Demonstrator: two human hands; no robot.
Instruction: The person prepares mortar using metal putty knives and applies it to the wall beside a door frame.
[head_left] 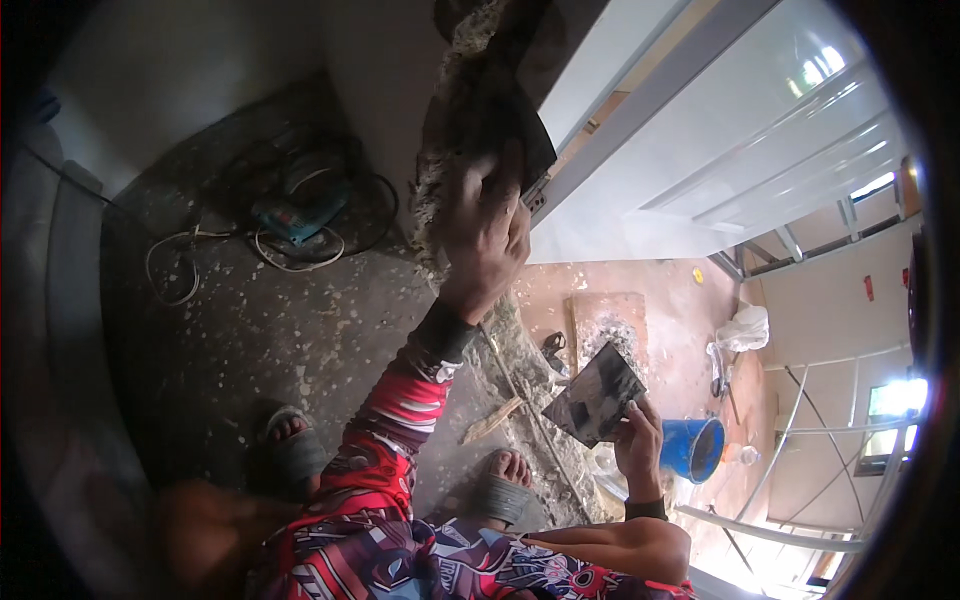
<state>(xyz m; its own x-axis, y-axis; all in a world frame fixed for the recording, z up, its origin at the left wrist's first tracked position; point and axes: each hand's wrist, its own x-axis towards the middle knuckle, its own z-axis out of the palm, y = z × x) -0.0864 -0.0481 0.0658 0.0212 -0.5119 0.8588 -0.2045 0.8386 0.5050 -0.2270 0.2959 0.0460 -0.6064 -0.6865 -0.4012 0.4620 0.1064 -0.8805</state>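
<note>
My left hand [485, 225] reaches up to the rough, broken edge of a wall [432, 190] beside the door frame. Its fingers close on a dark flat plate [533, 130], held against that edge; deep shadow hides much of it. Lower on the right, my right hand [638, 445] grips a dark square plate [597, 393] by its near right corner. Grey smears mark the face of this second plate, which is tilted and held above the floor.
A white panelled door [680, 190] stands at upper right. A blue bucket [692, 450] lies near my right hand. Behind it is a board with rubble [610, 325]. A teal power tool [300, 215] with cords rests on the speckled floor at left. A wood scrap [492, 420] lies by my sandalled feet.
</note>
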